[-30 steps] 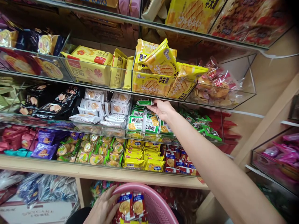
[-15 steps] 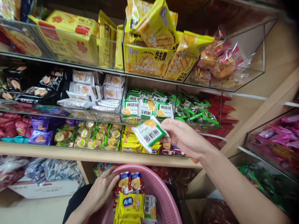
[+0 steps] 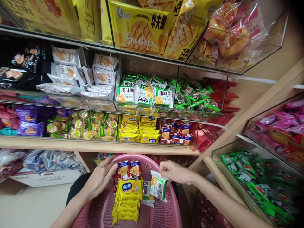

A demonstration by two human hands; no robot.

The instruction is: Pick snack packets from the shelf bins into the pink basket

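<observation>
A small green and white snack packet [image 3: 158,186] is in the right hand [image 3: 175,172], just above a round pink plastic basket [image 3: 135,155]. The thumb and fingers pinch the packet by its top edge. The left hand [image 3: 99,178] is open with its fingers spread, and it sits at the basket's edge, touching two shiny red and blue packets [image 3: 127,170].

Just below those, a pile of shiny yellow packets [image 3: 127,200] lies in the basket. A white and green packet [image 3: 146,191] lies beside the pile, under the one in the right hand.

Past the basket is a long wooden shelf [image 3: 95,146] with clear plastic bins [image 3: 144,109] on it. One bin holds more green and white packets [image 3: 144,95]. Big yellow waffle bags [image 3: 140,28] sit in a bin higher up.
</observation>
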